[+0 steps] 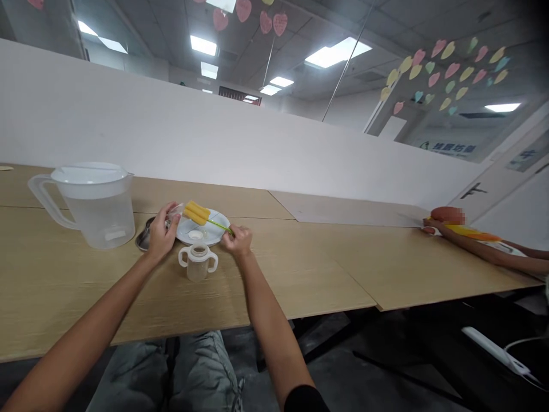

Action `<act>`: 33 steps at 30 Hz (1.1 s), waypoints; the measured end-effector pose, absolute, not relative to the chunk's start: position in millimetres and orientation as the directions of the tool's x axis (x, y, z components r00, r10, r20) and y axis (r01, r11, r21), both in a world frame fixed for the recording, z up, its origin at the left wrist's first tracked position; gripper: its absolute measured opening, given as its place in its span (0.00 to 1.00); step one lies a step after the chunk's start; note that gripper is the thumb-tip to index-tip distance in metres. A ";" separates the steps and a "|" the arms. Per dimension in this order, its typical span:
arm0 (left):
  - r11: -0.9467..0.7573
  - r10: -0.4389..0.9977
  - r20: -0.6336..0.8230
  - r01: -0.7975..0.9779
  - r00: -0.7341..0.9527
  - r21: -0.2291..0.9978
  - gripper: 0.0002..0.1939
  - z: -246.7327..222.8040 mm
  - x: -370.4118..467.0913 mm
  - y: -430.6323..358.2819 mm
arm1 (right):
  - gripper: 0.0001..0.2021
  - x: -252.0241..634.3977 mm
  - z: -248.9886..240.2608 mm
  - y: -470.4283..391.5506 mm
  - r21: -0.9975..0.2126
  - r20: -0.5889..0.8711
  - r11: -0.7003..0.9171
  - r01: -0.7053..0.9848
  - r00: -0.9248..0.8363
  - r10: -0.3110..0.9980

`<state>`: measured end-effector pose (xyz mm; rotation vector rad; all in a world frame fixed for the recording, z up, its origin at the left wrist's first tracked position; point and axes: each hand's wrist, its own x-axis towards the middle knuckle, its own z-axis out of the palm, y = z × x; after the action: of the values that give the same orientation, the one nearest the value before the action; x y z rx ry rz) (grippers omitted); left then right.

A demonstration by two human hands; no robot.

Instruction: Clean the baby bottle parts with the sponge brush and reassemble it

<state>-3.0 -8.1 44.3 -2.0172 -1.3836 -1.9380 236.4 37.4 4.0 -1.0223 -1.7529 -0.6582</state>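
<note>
My right hand (239,239) is closed round the thin green handle of a bottle brush with a yellow sponge head (196,212). My left hand (164,230) grips a small clear plastic piece (176,210), perhaps a cup lid or cover, whose exact kind I cannot make out. The sponge tip is against or just beside that piece. Below the brush lies a white plate (223,221) bearing a small white ring-shaped part (196,234). In front of the plate, a clear two-handled baby cup (198,268) stands upright with its top uncovered.
A large lidded pitcher (100,209) of clear plastic stands at the left. Partly behind my left hand sits a shiny metal tray (143,239). At the table's far right, another person's arms (476,247) rest near an orange and yellow item (474,233). A white wall (214,143) backs the table.
</note>
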 end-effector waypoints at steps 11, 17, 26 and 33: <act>-0.601 0.643 0.749 0.713 0.162 0.362 0.23 44.6 -5.5 -22.0 | 0.10 231.2 4.0 31.8 0.103 0.857 0.554 0.826 -0.356 0.373; -0.638 0.565 0.796 0.727 0.218 0.254 0.24 44.2 -2.3 -25.1 | 0.09 227.8 3.1 30.0 0.025 0.895 0.504 0.863 -0.244 0.373; -0.573 0.520 0.843 0.788 0.138 0.224 0.23 42.9 -19.2 -16.1 | 0.10 230.1 1.1 36.9 -0.131 0.882 0.476 0.870 -0.117 0.456; -0.335 0.522 0.831 0.850 -0.191 0.406 0.33 39.1 -54.2 -4.1 | 0.13 238.5 2.5 39.5 -0.324 0.870 0.402 0.857 0.102 0.483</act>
<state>-54.2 -4.1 39.1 -1.7698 -1.5940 -1.5355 238.5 39.5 2.5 -1.2356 -1.5422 -0.4192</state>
